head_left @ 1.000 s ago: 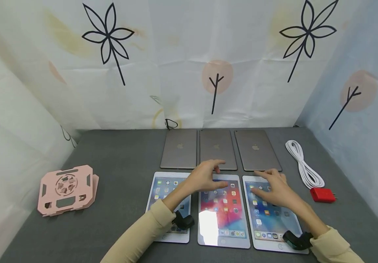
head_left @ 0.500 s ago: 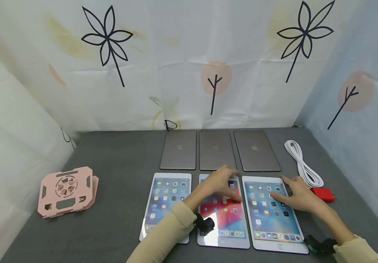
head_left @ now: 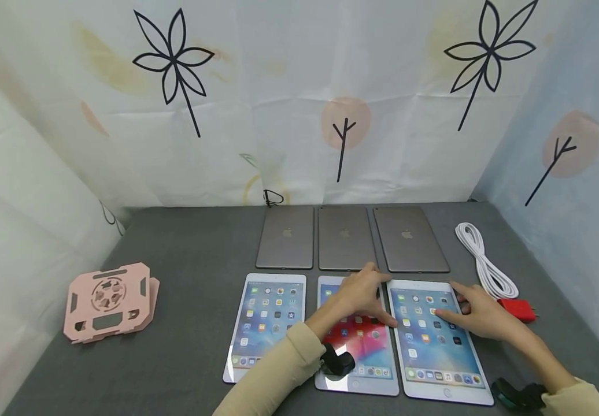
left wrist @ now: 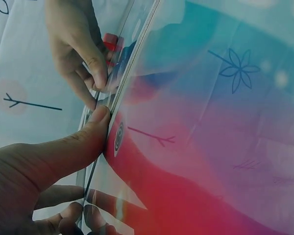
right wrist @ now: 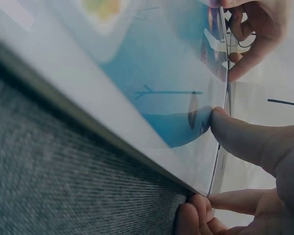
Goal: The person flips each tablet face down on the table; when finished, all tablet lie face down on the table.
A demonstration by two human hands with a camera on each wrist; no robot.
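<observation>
Three white tablets lie screen up in the front row: a left tablet (head_left: 268, 323), a middle tablet (head_left: 354, 381) with a red and pink screen, and a right tablet (head_left: 437, 346) with a blue screen. My left hand (head_left: 363, 294) reaches over the middle tablet; its thumb and index fingertip are at the right tablet's left side and upper left corner. My right hand (head_left: 481, 312) is at that tablet's upper right side, thumb on its face. In the right wrist view the right thumb (right wrist: 255, 142) lies on the tablet's border (right wrist: 198, 171), other fingers curled at its edge.
Three grey tablets lie back side up behind, the nearest to my left hand being the central one (head_left: 345, 237). A white cable (head_left: 487, 266) and red plug (head_left: 519, 309) are at the right, a pink stand (head_left: 108, 301) at the left.
My left hand has moved right, from the middle tablet's upper part to the right tablet's left side. My right hand has moved right, from that tablet's screen to its right side.
</observation>
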